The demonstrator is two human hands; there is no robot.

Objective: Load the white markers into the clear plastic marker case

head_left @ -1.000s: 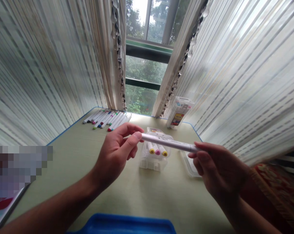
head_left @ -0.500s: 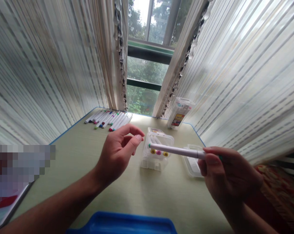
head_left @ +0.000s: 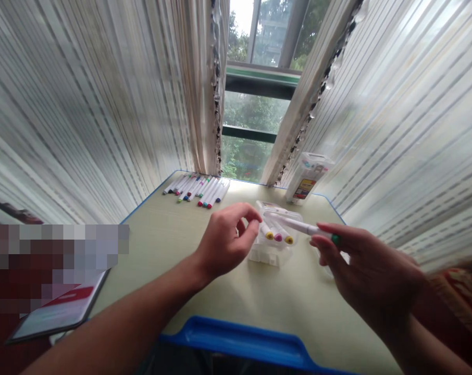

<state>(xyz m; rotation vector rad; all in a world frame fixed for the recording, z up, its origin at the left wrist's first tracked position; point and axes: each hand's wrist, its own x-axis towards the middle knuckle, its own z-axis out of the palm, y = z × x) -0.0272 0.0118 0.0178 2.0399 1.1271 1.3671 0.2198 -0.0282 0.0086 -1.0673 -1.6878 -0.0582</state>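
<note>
My right hand (head_left: 367, 268) pinches a white marker with a green end (head_left: 304, 227), its far tip over a clear plastic marker case (head_left: 275, 250). Three markers with yellow, pink and orange-yellow caps lie in that case. My left hand (head_left: 228, 242) hovers just left of the case, fingers curled with thumb and forefinger close together and nothing visible between them. It does not touch the marker.
A row of several capped markers (head_left: 199, 188) lies at the table's far left by the curtain. A second clear marker box (head_left: 308, 179) stands at the far right. A blue tray edge (head_left: 236, 341) runs along the near side; a tablet (head_left: 60, 312) lies at left.
My left hand let go of the white marker, which both hands held a second ago. My right hand swung the marker's tip toward the clear case. The view shifted left.
</note>
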